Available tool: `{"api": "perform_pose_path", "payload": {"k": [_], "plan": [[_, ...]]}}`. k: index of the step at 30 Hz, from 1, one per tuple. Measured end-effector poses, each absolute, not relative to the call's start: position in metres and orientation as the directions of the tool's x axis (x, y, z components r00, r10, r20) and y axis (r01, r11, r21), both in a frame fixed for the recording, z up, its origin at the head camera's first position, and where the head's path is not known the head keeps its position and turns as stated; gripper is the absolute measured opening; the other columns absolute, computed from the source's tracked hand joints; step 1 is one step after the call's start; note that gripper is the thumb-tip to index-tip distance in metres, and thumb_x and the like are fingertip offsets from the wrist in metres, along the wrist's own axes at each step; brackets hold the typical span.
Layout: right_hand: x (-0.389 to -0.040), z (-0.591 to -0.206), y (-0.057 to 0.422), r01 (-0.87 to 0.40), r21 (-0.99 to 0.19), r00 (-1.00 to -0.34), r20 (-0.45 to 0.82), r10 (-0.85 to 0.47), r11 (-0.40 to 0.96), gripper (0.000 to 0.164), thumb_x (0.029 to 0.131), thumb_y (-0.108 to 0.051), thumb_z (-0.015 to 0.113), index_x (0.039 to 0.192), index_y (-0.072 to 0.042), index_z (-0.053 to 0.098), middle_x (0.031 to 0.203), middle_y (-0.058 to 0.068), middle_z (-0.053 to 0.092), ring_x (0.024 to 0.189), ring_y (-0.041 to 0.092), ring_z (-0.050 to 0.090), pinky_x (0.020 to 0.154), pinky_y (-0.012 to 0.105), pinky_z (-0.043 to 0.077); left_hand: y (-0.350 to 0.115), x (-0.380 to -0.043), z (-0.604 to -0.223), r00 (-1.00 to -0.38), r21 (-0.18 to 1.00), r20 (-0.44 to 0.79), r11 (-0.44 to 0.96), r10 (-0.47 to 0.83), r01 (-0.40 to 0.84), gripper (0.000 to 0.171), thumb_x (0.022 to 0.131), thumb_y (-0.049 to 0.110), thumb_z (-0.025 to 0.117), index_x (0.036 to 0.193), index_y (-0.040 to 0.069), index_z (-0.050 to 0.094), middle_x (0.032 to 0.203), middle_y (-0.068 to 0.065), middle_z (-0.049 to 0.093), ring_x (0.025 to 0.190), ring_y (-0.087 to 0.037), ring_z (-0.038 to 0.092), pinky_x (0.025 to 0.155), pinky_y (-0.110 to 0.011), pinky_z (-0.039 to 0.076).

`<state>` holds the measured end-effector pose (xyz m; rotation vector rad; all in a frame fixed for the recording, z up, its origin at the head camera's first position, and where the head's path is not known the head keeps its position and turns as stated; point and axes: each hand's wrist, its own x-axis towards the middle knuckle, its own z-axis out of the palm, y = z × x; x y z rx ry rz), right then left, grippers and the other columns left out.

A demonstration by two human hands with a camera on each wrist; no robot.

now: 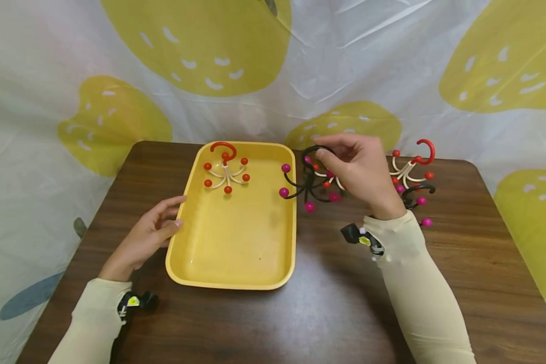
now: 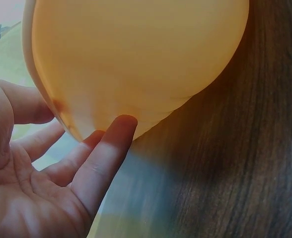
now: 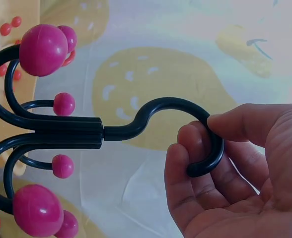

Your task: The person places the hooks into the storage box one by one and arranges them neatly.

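My right hand [image 1: 361,169] pinches the curved top hook of a black hanger [image 3: 71,131] between thumb and fingers. Several curled arms tipped with magenta balls hang from its stem, over the right rim of the yellow tray [image 1: 236,280]. Inside that tray, near the back left, lies a white hanger [image 1: 226,174] with red balls and a red hook. At the tray's left side rests my left hand [image 1: 150,235], its loosely spread fingers touching the outer wall, as the left wrist view shows, with the thumb near the rim.
On the table's right side lie another white-and-red hanger [image 1: 407,172] and a black-and-magenta hanger [image 1: 409,199], close together. A further white-and-red hanger [image 1: 326,185] is partly hidden behind the held one. Lemon-patterned cloth [image 1: 346,60] hangs behind the brown table [image 1: 327,313].
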<state>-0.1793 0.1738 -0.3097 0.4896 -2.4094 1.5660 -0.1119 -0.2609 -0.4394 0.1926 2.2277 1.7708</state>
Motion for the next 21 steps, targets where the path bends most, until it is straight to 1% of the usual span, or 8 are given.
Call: {"api": "perform_pose_path", "payload": {"k": [4, 6, 10, 12, 18, 21], "plan": [[-0.185, -0.308, 0.166, -0.403, -0.866, -0.914, 0.364, -0.177, 0.298, 0.020, 0.094, -0.012, 0.078, 0.112, -0.006, 0.083, 0.093, -0.004, 0.082, 0.075, 0.009, 0.075, 0.066, 0.020, 0.057, -0.260, -0.113, -0.439, -0.949, 0.969, -0.141, 0.236, 0.281, -0.075, 0.059, 0.111, 0.012, 0.055, 0.165, 0.011, 0.031, 0.148, -0.032, 0.050, 0.108, -0.013, 0.072, 0.080, -0.037, 0.065], [-0.188, -0.306, 0.161, -0.407, -0.870, -0.911, 0.366, -0.190, 0.278, 0.020, 0.094, -0.011, 0.077, 0.112, -0.005, 0.082, 0.093, -0.003, 0.082, 0.076, 0.009, 0.074, 0.067, 0.020, 0.058, -0.259, -0.114, -0.439, -0.949, 0.969, -0.142, 0.235, 0.281, -0.075, 0.060, 0.111, 0.012, 0.055, 0.165, 0.011, 0.031, 0.148, -0.032, 0.050, 0.108, -0.013, 0.072, 0.080, -0.037, 0.065], [-0.194, -0.305, 0.153, -0.406, -0.867, -0.911, 0.361, -0.200, 0.288, 0.019, 0.094, -0.011, 0.077, 0.111, -0.006, 0.083, 0.093, -0.007, 0.081, 0.079, 0.007, 0.073, 0.070, 0.020, 0.057, -0.258, -0.115, -0.439, -0.949, 0.968, -0.144, 0.238, 0.280, -0.077, 0.059, 0.111, 0.012, 0.055, 0.165, 0.011, 0.031, 0.147, -0.031, 0.050, 0.108, -0.013, 0.072, 0.080, -0.037, 0.065], [-0.198, -0.306, 0.150, -0.399, -0.871, -0.914, 0.352, -0.202, 0.289, 0.019, 0.094, -0.010, 0.077, 0.111, -0.005, 0.083, 0.094, -0.007, 0.081, 0.081, 0.007, 0.073, 0.074, 0.019, 0.058, -0.257, -0.115, -0.440, -0.949, 0.968, -0.146, 0.239, 0.281, -0.079, 0.060, 0.111, 0.012, 0.055, 0.166, 0.011, 0.031, 0.147, -0.031, 0.050, 0.108, -0.014, 0.072, 0.081, -0.037, 0.065], [-0.208, -0.311, 0.140, -0.388, -0.879, -0.918, 0.340, -0.207, 0.278, 0.020, 0.094, -0.009, 0.076, 0.113, -0.003, 0.082, 0.101, 0.007, 0.083, 0.086, 0.009, 0.076, 0.076, 0.020, 0.058, -0.257, -0.115, -0.440, -0.948, 0.969, -0.146, 0.236, 0.283, -0.078, 0.060, 0.111, 0.013, 0.055, 0.166, 0.012, 0.031, 0.147, -0.031, 0.050, 0.108, -0.015, 0.072, 0.081, -0.038, 0.065], [-0.214, -0.314, 0.136, -0.385, -0.878, -0.919, 0.336, -0.207, 0.283, 0.020, 0.095, -0.010, 0.077, 0.114, -0.005, 0.082, 0.105, 0.010, 0.082, 0.088, 0.013, 0.077, 0.075, 0.020, 0.058, -0.257, -0.115, -0.441, -0.948, 0.970, -0.144, 0.232, 0.284, -0.078, 0.060, 0.111, 0.013, 0.055, 0.166, 0.011, 0.031, 0.147, -0.031, 0.050, 0.108, -0.014, 0.072, 0.081, -0.037, 0.065]]}}
